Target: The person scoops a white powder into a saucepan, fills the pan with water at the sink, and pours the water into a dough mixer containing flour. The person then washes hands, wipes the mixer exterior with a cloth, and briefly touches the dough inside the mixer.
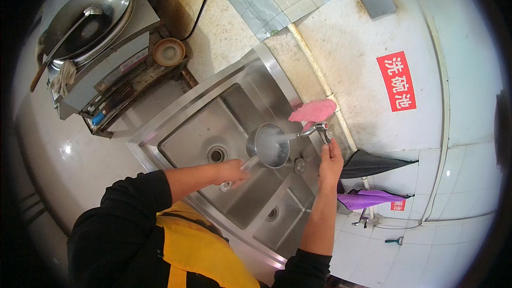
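Observation:
My left hand (233,173) grips the handle of a metal saucepan (273,146), held over the stainless steel sink (192,136). Water runs from the spout of a chrome tap (313,129) into the pan, whose inside looks cloudy with water or steam. At the tap's lever, my right hand (331,164) has its fingers closed around the end. A pink cloth (314,111) lies beside the tap, against the wall pipe. A drain (217,154) shows in the left basin, left of the pan.
A wok (90,20) with a long-handled ladle (93,10) rests on the stove at the upper left; a brown bowl (169,52) sits near it. Dark grey (372,164) and purple (368,199) cloths hang on the wall at right. A second basin (286,216) is at the lower right.

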A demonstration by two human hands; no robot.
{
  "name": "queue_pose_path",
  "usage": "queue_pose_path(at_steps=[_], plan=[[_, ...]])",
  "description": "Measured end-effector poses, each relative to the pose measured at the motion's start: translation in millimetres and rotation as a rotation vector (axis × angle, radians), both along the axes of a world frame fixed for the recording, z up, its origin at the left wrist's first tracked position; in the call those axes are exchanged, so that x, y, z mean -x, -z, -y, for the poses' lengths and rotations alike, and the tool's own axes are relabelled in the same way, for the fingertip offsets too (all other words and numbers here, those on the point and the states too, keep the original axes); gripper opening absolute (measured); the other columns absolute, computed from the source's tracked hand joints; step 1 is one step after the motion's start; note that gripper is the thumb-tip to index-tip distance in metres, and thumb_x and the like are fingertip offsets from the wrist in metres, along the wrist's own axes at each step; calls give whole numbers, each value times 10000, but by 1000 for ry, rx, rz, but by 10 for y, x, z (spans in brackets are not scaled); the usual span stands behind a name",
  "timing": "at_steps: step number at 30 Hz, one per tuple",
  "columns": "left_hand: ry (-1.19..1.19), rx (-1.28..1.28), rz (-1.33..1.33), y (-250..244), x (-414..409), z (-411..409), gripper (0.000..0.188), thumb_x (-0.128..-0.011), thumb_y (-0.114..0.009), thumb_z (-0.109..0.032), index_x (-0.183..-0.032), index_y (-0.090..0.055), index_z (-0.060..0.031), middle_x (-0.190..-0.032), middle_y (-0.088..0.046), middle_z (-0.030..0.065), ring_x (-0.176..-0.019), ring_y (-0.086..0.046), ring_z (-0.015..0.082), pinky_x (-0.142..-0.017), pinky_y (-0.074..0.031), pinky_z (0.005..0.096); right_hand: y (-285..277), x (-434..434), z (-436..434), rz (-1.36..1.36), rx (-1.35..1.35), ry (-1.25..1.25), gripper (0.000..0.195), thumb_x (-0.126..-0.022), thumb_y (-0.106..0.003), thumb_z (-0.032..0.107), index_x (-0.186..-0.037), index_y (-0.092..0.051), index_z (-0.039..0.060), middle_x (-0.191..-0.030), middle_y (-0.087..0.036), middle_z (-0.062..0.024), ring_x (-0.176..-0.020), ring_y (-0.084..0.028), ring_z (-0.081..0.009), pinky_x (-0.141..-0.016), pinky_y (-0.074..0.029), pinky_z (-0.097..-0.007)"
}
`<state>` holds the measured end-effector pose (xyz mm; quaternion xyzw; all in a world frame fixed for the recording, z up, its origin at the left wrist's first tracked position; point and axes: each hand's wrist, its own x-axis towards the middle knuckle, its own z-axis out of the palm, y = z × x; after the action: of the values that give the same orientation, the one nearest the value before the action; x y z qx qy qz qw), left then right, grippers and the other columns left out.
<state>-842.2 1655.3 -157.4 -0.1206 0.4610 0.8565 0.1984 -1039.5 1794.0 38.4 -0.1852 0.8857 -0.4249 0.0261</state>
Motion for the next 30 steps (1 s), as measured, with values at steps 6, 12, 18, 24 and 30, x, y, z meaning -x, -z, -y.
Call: queue_pose_path(at_steps=[6,12,18,24,30], plan=[[12,27,-17,-170,-66,45,144,-932,-578,-122,-855,-478,-53,-668,-492,14,-496,-462,95,-434,-436,285,60,45,-17,83,93,2,458,-935,-563,85,-1352,-459,-71,-1319,-540,-185,-1160,-544,-200,-999,-404,-298],[-3,-15,-10,-197,-118,50,132,-934,-575,-115,-880,-473,-52,-697,-492,17,-506,-455,86,-440,-436,275,68,16,7,79,94,13,457,-936,-562,92,-1347,-459,-79,-1341,-524,-205,-1204,-530,-227,-1020,-397,-314],[-44,-43,17,-289,-150,66,127,-929,-573,-108,-901,-470,-40,-698,-495,25,-502,-453,91,-442,-439,283,92,-29,45,31,115,34,450,-939,-555,113,-1332,-471,-90,-1304,-554,-210,-1169,-557,-234,-1004,-410,-318],[-66,-34,-27,-239,-106,9,149,-928,-573,-112,-919,-465,-10,-679,-502,43,-497,-459,112,-432,-429,294,120,-76,61,-64,62,34,421,-932,-566,137,-1285,-522,-87,-1192,-625,-197,-1066,-611,-227,-936,-451,-317],[-114,39,-57,-321,-112,-73,165,-929,-578,-118,-919,-466,3,-660,-496,39,-482,-456,114,-422,-419,287,67,-277,194,-122,-60,23,402,-935,-549,97,-1284,-518,-100,-1183,-620,-156,-1062,-597,-190,-933,-447,-288]])
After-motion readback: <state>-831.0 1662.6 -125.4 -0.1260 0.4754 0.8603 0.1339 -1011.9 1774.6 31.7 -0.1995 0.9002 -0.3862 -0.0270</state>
